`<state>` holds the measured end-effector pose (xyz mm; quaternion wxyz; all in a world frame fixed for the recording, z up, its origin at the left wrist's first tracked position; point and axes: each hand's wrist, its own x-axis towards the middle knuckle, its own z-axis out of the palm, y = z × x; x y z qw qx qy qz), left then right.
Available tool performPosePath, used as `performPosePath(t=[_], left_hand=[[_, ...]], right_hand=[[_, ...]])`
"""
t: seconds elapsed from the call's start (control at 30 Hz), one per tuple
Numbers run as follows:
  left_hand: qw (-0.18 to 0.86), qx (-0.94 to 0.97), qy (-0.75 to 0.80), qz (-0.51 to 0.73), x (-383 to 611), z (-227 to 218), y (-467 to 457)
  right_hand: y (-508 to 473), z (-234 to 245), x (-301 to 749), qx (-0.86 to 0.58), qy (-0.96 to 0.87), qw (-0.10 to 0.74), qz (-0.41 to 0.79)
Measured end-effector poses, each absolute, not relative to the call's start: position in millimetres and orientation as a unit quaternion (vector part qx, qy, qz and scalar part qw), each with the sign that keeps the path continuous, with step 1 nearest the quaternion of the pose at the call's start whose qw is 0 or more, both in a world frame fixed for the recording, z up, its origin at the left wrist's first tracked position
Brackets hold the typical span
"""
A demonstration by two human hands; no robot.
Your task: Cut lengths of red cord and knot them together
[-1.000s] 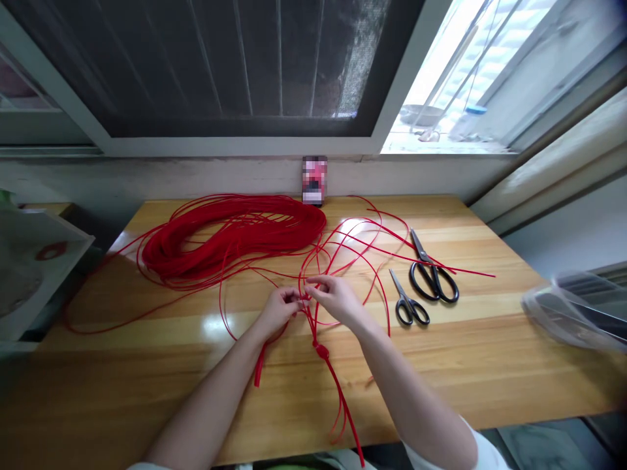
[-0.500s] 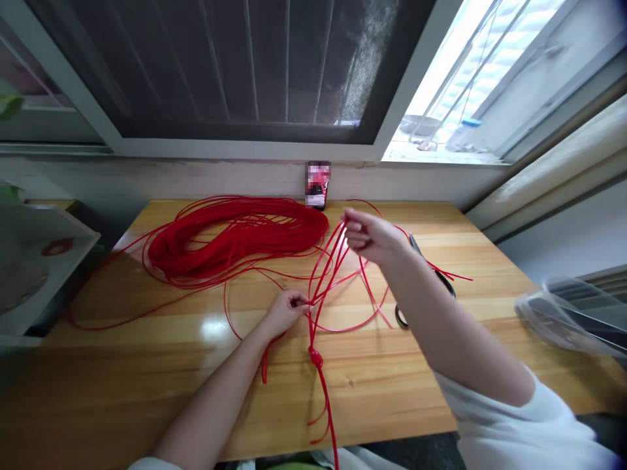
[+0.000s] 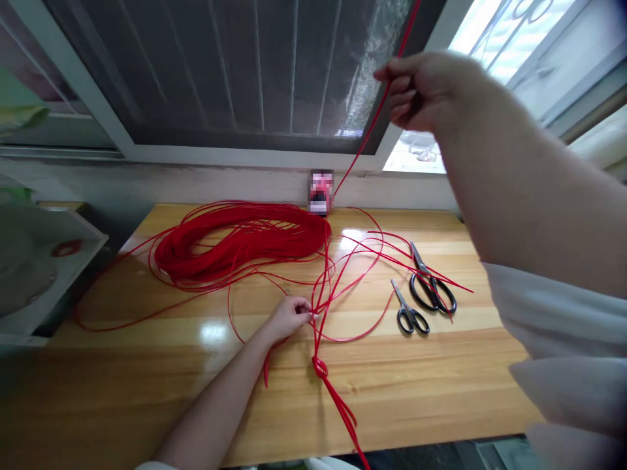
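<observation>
My left hand (image 3: 290,318) rests low on the wooden tabletop (image 3: 392,398), pinching several red plastic cords where they meet above a tight knot (image 3: 320,367). Below that knot, the doubled cords run toward the table's front edge. High above the table, my right hand (image 3: 421,91) grips a single red cord (image 3: 365,140) stretched up from the tangle. A large loose coil of red cord (image 3: 240,241) lies at the back left, with loops spreading across the wood.
Two pairs of black-handled scissors (image 3: 433,294) (image 3: 409,314) lie at the right, with red strands across the larger pair. A blurred small box (image 3: 321,192) stands against the wall. A white shelf (image 3: 49,261) sits beyond the left table edge. A window screen lies behind.
My right hand has risen high and to the right, drawing a red cord upward. My left hand stays on the cords near the knot. The scissors are uncovered again.
</observation>
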<state>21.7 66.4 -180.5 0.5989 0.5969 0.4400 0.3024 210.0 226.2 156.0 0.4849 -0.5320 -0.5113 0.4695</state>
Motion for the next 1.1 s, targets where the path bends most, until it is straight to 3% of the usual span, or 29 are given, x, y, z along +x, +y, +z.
performPosePath(t=[0.2, 0.4, 0.57, 0.77, 0.93, 1.1], left_hand=[[0.64, 0.568, 0.419, 0.304, 20.6, -173.4, 65.4], [0.661, 0.542, 0.413, 0.315, 20.5, -172.5, 65.3], [0.657, 0.543, 0.412, 0.322, 19.6, -174.6, 64.6], [0.658, 0.541, 0.408, 0.329, 20.2, -171.6, 64.4], [0.66, 0.529, 0.408, 0.344, 21.1, -170.3, 64.1], [0.658, 0.512, 0.407, 0.373, 19.9, -172.6, 67.2]], right_hand=[[236.4, 74.6, 215.5, -0.55, -0.48, 0.48, 0.487], [194.8, 8.9, 229.0, -0.659, -0.509, 0.297, 0.467], [125.9, -46.8, 228.4, -0.666, -0.578, 0.193, 0.431], [64.0, -115.3, 204.8, -0.633, -0.517, 0.238, 0.524], [53.4, -134.8, 194.1, -0.556, -0.39, 0.336, 0.652], [38.2, -134.4, 197.5, -0.563, -0.316, 0.491, 0.585]])
